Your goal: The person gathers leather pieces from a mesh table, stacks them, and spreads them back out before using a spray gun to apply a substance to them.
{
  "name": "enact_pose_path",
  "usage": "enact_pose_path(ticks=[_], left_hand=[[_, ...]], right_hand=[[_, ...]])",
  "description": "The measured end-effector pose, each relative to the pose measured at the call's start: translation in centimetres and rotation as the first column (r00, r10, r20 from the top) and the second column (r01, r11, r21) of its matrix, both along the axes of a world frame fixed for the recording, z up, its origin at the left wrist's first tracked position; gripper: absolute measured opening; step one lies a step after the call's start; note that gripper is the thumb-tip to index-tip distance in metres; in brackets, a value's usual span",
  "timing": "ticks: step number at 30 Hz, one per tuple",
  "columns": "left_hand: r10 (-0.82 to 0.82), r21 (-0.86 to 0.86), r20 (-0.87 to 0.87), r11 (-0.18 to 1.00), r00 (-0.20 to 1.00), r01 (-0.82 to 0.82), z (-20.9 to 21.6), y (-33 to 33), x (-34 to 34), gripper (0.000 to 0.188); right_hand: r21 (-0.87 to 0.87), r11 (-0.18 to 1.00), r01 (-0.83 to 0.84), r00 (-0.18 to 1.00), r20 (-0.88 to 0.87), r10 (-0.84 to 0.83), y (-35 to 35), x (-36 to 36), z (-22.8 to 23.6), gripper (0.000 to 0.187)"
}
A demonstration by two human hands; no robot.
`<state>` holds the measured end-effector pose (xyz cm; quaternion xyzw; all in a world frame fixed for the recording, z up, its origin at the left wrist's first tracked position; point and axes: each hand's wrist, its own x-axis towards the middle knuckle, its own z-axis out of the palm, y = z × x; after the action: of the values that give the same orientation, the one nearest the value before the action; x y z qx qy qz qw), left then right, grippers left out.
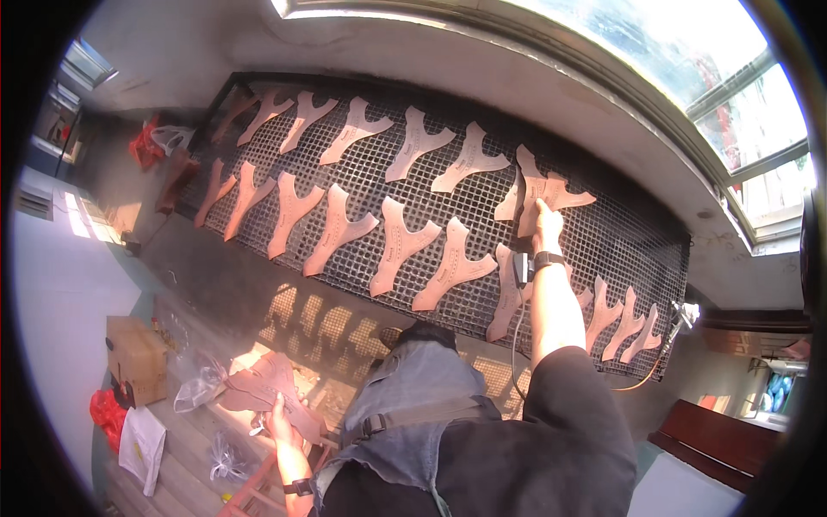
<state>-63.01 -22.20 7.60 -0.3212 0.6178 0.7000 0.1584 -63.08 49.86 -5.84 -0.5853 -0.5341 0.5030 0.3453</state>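
Observation:
My right arm reaches out over a black mesh rack point(629, 237). At its far side, my right hand point(548, 228) is closed on the near end of a flat, tan, Y-shaped leather piece point(532, 183). That piece overlaps another tan piece point(508, 204) on the mesh; whether it touches the mesh itself I cannot tell. Low at the left, away from the rack, my left hand point(279, 424) grips a stack of similar leather pieces point(265, 383), thumb on top. Two rows of such pieces, with a near-row piece point(401, 246) among them, lie spread on the mesh with gaps between.
Windows point(749, 112) and a wall ledge run behind the rack. A spray gun point(686, 315) with a yellow hose sits at its right end. At the left stand a cardboard box point(136, 360) and a red bag point(108, 418). A reddish stool point(258, 495) is below my left hand.

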Motion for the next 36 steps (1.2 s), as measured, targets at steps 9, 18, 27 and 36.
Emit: enact_pose_path(ticks=[9,18,27,36], left_hand=[[-0.004,0.006,-0.047,1.000,0.999,0.004,1.6,9.4,5.1,0.046],[-0.047,-0.018,-0.015,0.999,0.999,0.046,3.0,17.9,9.2,0.042],[-0.022,-0.065,-0.053,0.998,0.998,0.018,4.5,20.1,13.5,0.037],[0.020,0.030,-0.085,0.999,0.996,-0.018,1.4,17.4,22.7,0.038]], right_hand=[[0.016,1.000,0.002,0.997,0.079,-0.003,6.8,7.9,0.8,0.034],[-0.030,0.995,-0.095,0.995,0.012,0.096,9.0,11.5,-1.0,0.031],[-0.029,0.999,0.022,0.976,-0.214,-0.028,12.1,17.0,2.6,0.027],[0.520,0.749,-0.409,0.864,0.484,0.136,10.4,20.1,3.1,0.065]])
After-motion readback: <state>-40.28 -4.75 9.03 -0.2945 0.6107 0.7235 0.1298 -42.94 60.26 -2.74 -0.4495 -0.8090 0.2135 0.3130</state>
